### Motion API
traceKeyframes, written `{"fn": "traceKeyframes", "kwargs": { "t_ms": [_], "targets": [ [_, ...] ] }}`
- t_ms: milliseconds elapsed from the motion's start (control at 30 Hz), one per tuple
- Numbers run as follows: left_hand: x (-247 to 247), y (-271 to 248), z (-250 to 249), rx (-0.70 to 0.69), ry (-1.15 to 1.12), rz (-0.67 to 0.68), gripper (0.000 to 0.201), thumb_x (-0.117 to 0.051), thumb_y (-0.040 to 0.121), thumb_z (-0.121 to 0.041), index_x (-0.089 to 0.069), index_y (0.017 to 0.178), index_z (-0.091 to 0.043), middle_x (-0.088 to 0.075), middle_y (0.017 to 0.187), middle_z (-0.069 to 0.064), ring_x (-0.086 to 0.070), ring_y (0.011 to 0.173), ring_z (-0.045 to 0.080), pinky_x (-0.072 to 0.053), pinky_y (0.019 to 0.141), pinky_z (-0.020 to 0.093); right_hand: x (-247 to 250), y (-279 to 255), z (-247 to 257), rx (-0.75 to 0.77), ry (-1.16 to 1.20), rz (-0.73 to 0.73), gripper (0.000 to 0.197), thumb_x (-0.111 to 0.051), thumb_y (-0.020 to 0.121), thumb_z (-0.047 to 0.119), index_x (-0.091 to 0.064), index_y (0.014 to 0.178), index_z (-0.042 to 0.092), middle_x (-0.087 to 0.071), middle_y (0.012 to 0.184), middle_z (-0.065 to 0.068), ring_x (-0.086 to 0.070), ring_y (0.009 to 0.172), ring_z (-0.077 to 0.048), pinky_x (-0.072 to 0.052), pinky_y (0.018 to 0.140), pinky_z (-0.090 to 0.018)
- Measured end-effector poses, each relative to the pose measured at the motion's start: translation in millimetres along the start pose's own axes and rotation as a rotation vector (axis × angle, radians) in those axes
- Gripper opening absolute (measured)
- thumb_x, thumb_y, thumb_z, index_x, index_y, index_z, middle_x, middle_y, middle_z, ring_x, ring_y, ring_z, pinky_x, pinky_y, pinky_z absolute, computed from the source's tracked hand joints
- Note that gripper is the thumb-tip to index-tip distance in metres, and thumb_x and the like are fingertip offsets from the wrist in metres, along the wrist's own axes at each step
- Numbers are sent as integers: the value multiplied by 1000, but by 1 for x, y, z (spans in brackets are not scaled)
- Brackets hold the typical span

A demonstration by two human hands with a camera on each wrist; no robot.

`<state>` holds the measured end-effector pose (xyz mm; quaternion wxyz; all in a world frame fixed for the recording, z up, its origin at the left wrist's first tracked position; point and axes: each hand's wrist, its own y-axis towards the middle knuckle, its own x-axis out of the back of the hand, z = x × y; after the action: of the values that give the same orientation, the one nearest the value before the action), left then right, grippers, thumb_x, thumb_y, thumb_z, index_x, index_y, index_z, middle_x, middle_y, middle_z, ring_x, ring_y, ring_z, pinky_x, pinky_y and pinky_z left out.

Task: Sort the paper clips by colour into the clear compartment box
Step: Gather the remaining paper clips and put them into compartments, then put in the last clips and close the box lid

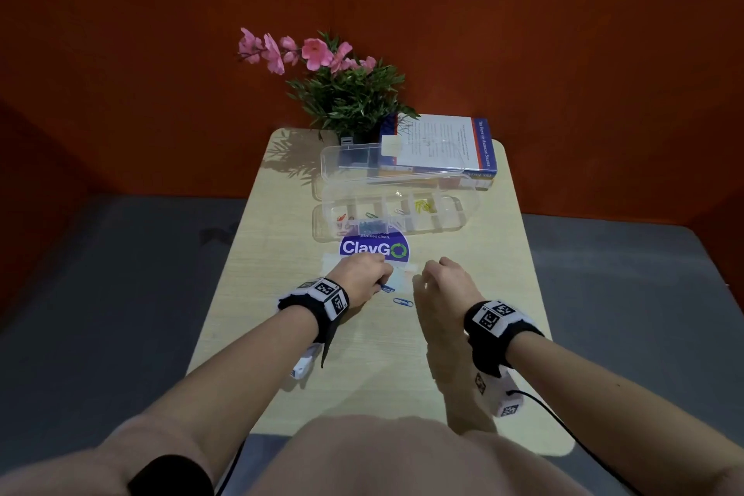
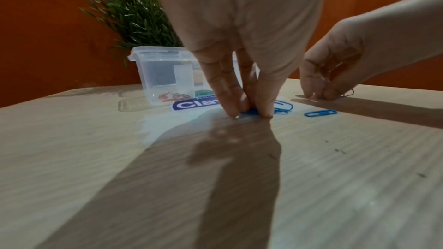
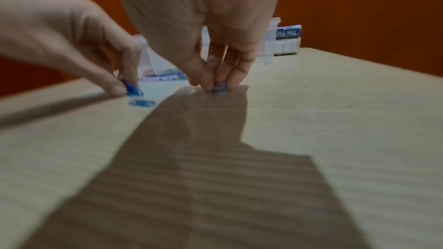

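Observation:
The clear compartment box (image 1: 451,227) stands open mid-table, with red (image 1: 341,218), green (image 1: 371,216) and yellow clips (image 1: 422,206) in separate cells. My left hand (image 1: 382,283) pinches a blue paper clip (image 2: 250,111) against the tabletop, thumb and fingers curled round it. A second blue clip (image 1: 403,302) lies loose just to its right, also seen as the loose blue clip (image 2: 320,113). My right hand (image 1: 422,277) is down on the table beside it, fingertips pinching a purple clip (image 3: 221,86).
A ClayGO sticker (image 1: 374,249) lies between the hands and the box. A book (image 1: 443,149) and a potted plant (image 1: 346,93) stand behind the box at the table's far edge. The table (image 1: 282,334) is narrow, with floor on both sides.

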<state>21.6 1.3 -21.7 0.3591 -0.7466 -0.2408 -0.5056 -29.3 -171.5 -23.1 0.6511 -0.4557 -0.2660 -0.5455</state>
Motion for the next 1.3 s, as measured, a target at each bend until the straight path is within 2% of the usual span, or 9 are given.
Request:
{"fn": "traceKeyframes", "kwargs": {
  "t_ms": [167,267,367,533,733,933,1000,1100,1300],
  "targets": [
    [-4,1,-2,-7,71,-9,17,-49,96,-16,-57,107,-7,-58,112,11,-56,103,27,-47,85,38,-10,-1,12,38,283,88,19,-58,76,1,-66,89,11,-71,92,-11,-62,76,-21,-47,71,-23],
    [-3,1,-2,-5,83,0,18,-48,96,-14,-54,110,-6,-57,114,13,-56,103,28,-48,85,39,-20,-2,11,96,166,75,18,-64,77,6,-64,94,10,-51,95,-6,-56,87,-24,-49,84,-31],
    [-5,2,1,5,68,0,18,-48,96,-14,-53,111,-6,-56,116,14,-55,105,28,-47,87,38,-22,-2,7,72,89,75,18,-64,78,10,-64,96,8,-43,92,-1,-55,96,-28,-43,84,-30],
    [-8,3,4,37,31,-31,19,-46,97,-9,-53,114,-6,-58,118,14,-56,106,28,-47,88,36,-22,-1,12,83,70,67,18,-59,81,11,-67,98,10,-46,92,-2,-56,99,-29,-42,83,-29],
    [-7,6,8,112,-42,-8,17,-47,97,-13,-55,110,-6,-60,116,14,-56,105,30,-45,88,37,-12,13,24,125,-122,329,29,-51,89,14,-68,112,18,-59,119,-13,-54,111,-28,-42,91,-29],
    [11,12,8,177,-170,-105,18,-46,95,-13,-58,107,-7,-61,115,11,-57,106,29,-45,89,36,-2,8,27,134,-189,341,25,-52,83,11,-72,97,16,-67,112,-12,-61,104,-31,-42,77,-25],
    [24,19,1,209,-287,-220,16,-47,94,-13,-60,103,-8,-65,110,10,-59,103,28,-46,88,35,-2,3,24,131,-187,292,14,-52,82,11,-57,72,17,-64,111,-16,-59,104,-33,-41,74,-29],
    [45,39,-12,326,-506,-371,14,-55,90,-14,-66,99,-10,-70,100,8,-65,94,26,-52,83,34,-7,-2,13,124,-109,261,33,-53,80,12,-33,57,25,-64,106,-17,-60,99,-33,-33,68,-27],
    [77,97,-41,412,-828,-339,5,-65,81,-13,-63,78,-16,-75,95,15,-69,96,29,-55,88,36,23,4,-35,-132,365,169,25,-67,73,5,-51,62,21,-62,66,4,-55,61,-12,-39,43,-5]
  ]
}}
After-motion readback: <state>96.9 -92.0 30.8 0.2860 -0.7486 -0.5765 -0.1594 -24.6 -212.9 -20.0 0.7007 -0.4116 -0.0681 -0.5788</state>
